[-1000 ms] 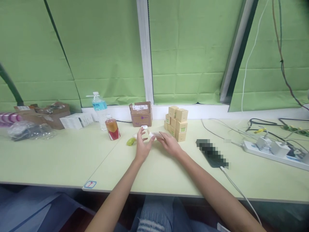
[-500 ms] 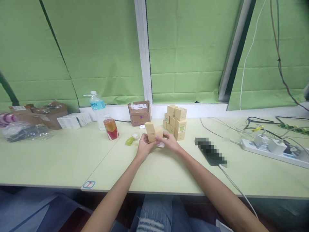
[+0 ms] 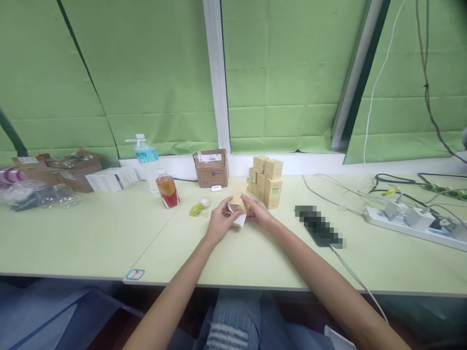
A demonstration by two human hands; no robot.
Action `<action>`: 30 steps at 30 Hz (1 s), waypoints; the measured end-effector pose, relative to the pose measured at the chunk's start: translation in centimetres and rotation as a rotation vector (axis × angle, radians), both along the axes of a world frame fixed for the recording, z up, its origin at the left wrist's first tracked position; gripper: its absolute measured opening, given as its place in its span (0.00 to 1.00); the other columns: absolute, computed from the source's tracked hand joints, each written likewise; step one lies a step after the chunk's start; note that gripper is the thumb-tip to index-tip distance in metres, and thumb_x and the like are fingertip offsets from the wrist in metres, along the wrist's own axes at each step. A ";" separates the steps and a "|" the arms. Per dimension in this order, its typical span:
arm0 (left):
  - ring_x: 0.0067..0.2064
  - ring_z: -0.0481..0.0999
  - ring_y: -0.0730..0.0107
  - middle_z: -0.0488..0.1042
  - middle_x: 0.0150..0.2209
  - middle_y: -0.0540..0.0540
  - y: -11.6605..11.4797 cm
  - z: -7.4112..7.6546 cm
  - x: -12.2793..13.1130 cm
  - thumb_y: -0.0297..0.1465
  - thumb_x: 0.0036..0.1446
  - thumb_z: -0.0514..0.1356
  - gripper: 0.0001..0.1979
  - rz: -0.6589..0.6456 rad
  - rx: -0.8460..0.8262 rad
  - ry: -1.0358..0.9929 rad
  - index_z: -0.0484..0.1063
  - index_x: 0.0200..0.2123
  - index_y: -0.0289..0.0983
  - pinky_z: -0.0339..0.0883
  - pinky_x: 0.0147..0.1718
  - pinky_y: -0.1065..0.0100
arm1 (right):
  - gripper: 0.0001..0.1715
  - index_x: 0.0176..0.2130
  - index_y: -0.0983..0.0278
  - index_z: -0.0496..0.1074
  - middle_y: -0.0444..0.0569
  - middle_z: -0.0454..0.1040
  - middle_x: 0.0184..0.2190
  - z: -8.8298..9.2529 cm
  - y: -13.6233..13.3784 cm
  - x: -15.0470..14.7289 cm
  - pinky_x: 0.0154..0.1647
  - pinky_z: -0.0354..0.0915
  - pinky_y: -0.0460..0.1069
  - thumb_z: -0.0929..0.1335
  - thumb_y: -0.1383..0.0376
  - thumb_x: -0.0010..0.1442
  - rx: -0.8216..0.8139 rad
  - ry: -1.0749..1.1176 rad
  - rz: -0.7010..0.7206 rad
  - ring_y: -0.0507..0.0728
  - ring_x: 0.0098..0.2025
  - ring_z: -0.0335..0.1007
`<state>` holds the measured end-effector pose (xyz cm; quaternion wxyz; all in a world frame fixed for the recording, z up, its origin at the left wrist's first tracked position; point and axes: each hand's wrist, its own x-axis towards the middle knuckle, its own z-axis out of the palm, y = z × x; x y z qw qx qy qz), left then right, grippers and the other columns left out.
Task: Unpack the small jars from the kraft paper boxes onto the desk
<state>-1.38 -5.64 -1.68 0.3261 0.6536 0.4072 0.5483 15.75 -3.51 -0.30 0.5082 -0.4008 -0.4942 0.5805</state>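
Observation:
Between my two hands is a small tan cardboard box (image 3: pixel 239 203), held just above the table, with a pale flap hanging out toward me. My left hand (image 3: pixel 220 221) grips its left side, thumb across the near side. On the right side, my right hand (image 3: pixel 258 212) is closed on the same box, fingers along its top and edge. Behind and right of my right hand stands a stack of similar tan boxes (image 3: pixel 272 187), some with green labels. A green item (image 3: pixel 196 210) and a small clear round piece (image 3: pixel 205 201) lie left of my left hand.
A brown carton (image 3: pixel 210 170) and a white earbud case (image 3: pixel 216 188) are at the back. A drink bottle (image 3: pixel 168 192) and a water bottle (image 3: pixel 146 160) stand left. At right lie a phone (image 3: pixel 317 226) with a cable and a power strip (image 3: pixel 419 231).
The box has turned in my hands: its raised flap no longer stands up, and a pale flap now points toward me. The earbud case behind shows more fully.

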 end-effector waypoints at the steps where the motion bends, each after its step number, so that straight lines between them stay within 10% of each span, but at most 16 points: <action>1: 0.45 0.82 0.58 0.82 0.46 0.40 0.1 -0.1 -0.1 0.40 0.54 0.70 0.35 -0.018 -0.006 0.015 0.68 0.63 0.35 0.77 0.43 0.61 | 0.30 0.41 0.67 0.77 0.56 0.81 0.33 0.1 0.0 0.1 0.34 0.78 0.55 0.72 0.42 0.58 -0.054 0.013 0.017 0.60 0.32 0.80; 12: 0.38 0.81 0.64 0.83 0.47 0.40 0.7 -0.6 -0.9 0.32 0.63 0.58 0.20 0.153 0.148 0.171 0.79 0.55 0.35 0.75 0.38 0.64 | 0.24 0.46 0.65 0.78 0.55 0.83 0.42 0.6 -0.7 0.2 0.42 0.79 0.51 0.74 0.49 0.61 -0.134 0.056 0.185 0.58 0.41 0.82; 24: 0.39 0.82 0.63 0.82 0.38 0.41 0.5 0.6 -0.1 0.34 0.52 0.65 0.10 0.130 0.022 -0.203 0.75 0.37 0.35 0.74 0.41 0.64 | 0.32 0.47 0.65 0.78 0.55 0.83 0.43 0.1 -0.2 -0.9 0.36 0.77 0.50 0.81 0.53 0.47 -0.070 0.110 -0.029 0.59 0.40 0.81; 30: 0.34 0.82 0.64 0.80 0.32 0.49 0.2 1.2 0.0 0.41 0.54 0.68 0.27 -0.086 -0.249 -0.412 0.67 0.54 0.37 0.77 0.41 0.59 | 0.34 0.45 0.66 0.79 0.55 0.82 0.47 0.0 0.1 0.0 0.47 0.77 0.54 0.84 0.59 0.39 0.054 0.154 -0.070 0.62 0.45 0.81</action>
